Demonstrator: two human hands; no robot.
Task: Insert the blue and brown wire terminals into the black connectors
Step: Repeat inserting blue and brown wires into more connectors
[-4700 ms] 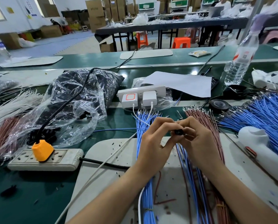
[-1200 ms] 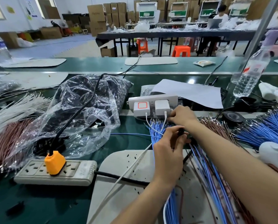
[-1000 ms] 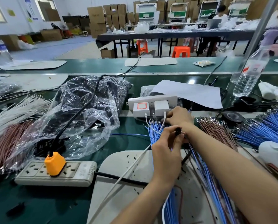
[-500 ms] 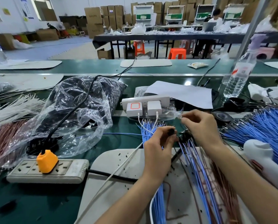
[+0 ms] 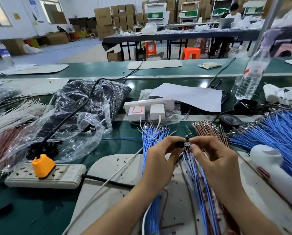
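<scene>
Just right of the frame's centre, the left hand (image 5: 160,158) pinches a small black plastic connector (image 5: 181,144) between thumb and curled fingers. The right hand (image 5: 214,158) meets it, its fingers closed on a thin wire end (image 5: 188,141) at the connector's mouth; the wire's colour is too small to tell. This looks like one insertion in hand, with the terminal not clearly seated.

Much seems left. A fan of loose blue wires with metal terminals (image 5: 152,133) lies just above the hands, a sheaf of brown wires (image 5: 208,131) lies to its right, and a big blue wire heap (image 5: 277,131) fills the right edge. Mixed blue and brown wires (image 5: 198,184) run under the hands toward the bottom edge; whether these are finished I cannot tell.

A clear plastic bag of dark parts (image 5: 84,106) sits centre left on the green table (image 5: 23,209). A white power strip with an orange plug (image 5: 45,177) lies lower left. White charger cables (image 5: 142,121) trail across the blue fan and could snag a pick.
</scene>
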